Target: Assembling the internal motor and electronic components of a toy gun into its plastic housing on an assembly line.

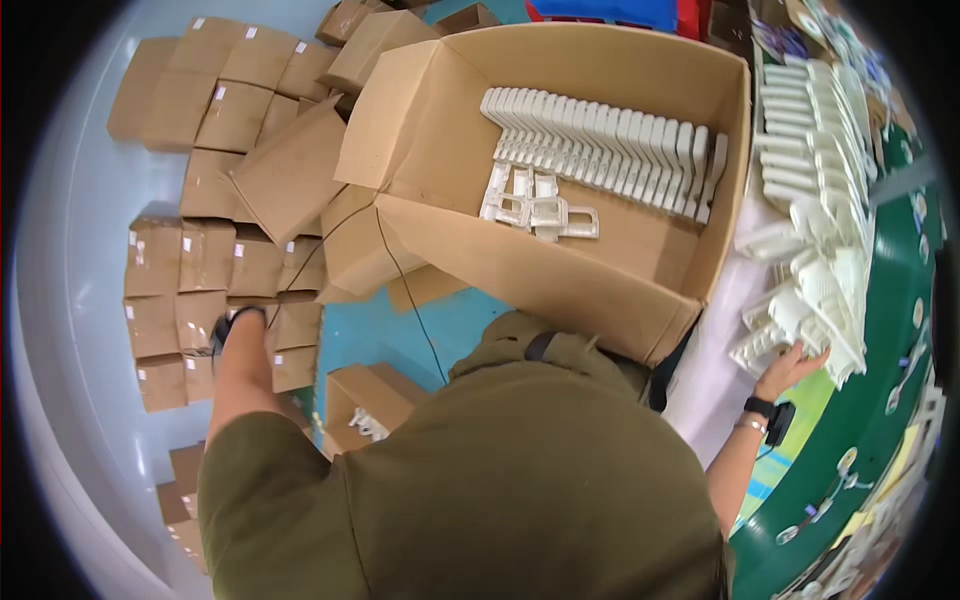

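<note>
White plastic parts (818, 215), smooth, ribbed, lay near three o'clock, row ran twelve to six, ends pointed toward nine, right hand (788, 374) touched lower ones, its pinch unclear, left hand's (243, 320) likewise

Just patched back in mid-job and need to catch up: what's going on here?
A person's right hand touches the white plastic parts piled at the right; whether its grip is closed on one can't be told. The left hand is out of sight beyond the left forearm. The big open carton ahead holds a row of white parts and some smaller frame pieces.
</note>
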The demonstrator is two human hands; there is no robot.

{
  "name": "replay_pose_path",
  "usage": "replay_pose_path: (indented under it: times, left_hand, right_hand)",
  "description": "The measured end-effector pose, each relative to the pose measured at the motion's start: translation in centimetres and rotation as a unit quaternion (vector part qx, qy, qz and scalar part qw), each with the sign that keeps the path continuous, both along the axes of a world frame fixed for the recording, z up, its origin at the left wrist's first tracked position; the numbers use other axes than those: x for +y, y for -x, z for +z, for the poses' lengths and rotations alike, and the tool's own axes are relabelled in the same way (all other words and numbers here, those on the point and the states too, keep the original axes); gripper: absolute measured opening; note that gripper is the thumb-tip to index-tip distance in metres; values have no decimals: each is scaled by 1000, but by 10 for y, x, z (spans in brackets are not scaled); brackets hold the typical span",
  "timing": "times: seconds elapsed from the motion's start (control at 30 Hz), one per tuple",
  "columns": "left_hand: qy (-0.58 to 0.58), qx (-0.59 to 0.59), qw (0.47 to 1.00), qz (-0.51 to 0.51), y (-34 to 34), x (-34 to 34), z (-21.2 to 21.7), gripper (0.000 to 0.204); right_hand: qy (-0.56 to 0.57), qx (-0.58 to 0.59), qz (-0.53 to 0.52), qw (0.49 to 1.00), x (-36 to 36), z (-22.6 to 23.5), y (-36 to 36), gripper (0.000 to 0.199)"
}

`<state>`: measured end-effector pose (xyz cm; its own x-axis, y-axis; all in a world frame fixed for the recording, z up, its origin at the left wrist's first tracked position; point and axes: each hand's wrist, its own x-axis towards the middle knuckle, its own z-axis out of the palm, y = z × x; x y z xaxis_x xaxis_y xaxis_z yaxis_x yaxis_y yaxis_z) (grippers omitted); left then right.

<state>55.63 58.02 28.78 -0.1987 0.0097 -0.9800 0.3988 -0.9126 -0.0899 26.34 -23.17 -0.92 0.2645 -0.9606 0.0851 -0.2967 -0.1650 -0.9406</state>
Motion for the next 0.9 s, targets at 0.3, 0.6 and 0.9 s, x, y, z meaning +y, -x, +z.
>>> replay_pose_path:
  times: [0.3,0.6,0.9]
  left_hand:
    - [-82,-521,594,607,182,39,37,25]
    - [-314,-233,807,-443,119,22,-7,25]
    - [558,-416,598,-397,68,-428,-35,36]
  right_hand:
    - [-14,4,-68,998,11,19,-14,63]
    - [351,725,55,590,-34,-37,68,46]
    - [49,9,-120,992,20,-24,16,61]
